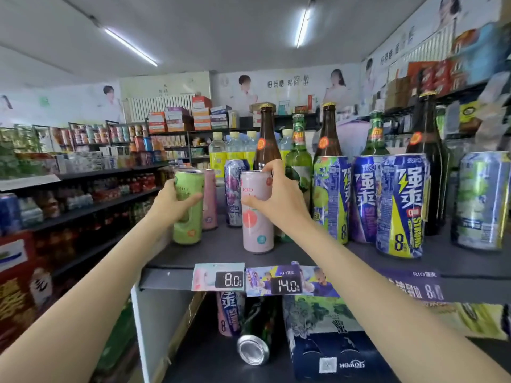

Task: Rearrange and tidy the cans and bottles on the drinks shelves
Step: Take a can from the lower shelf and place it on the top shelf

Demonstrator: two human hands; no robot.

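Observation:
On the dark top shelf point(221, 252) my left hand point(172, 201) grips a slim green can point(188, 230) at the shelf's left end. My right hand point(276, 197) grips the upper part of a slim pink can point(257, 230) standing near the front edge. Behind them stand another pink can point(210, 200) and a purple slim can point(233, 194). To the right stand several wide blue and yellow cans point(401, 205) and a green one point(330, 200). Tall brown bottles point(266, 139) and green bottles point(298, 156) stand at the back.
Price tags point(218, 276) hang on the shelf's front lip. On the shelf below lie a can on its side point(253, 349), a dark bottle and a blue carton point(329, 352). An aisle and other stocked shelves lie to the left.

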